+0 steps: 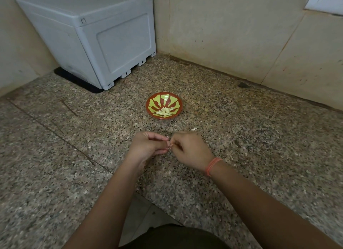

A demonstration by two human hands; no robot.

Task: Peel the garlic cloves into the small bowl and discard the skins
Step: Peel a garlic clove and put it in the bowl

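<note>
A small red bowl (150,104) with a green leaf pattern sits on the granite counter, and several peeled garlic cloves (165,111) lie in it. Nearer to me, my left hand (148,146) and my right hand (191,150) meet fingertip to fingertip above the counter. Both pinch a small garlic clove (170,146) between them; most of it is hidden by the fingers. A pale scrap of garlic skin (194,129) lies on the counter just beyond my right hand.
A grey plastic box (96,35) stands on a black mat at the back left corner. Beige tiled walls (241,35) close off the counter behind and to the right. The counter's front edge (159,208) runs below my forearms.
</note>
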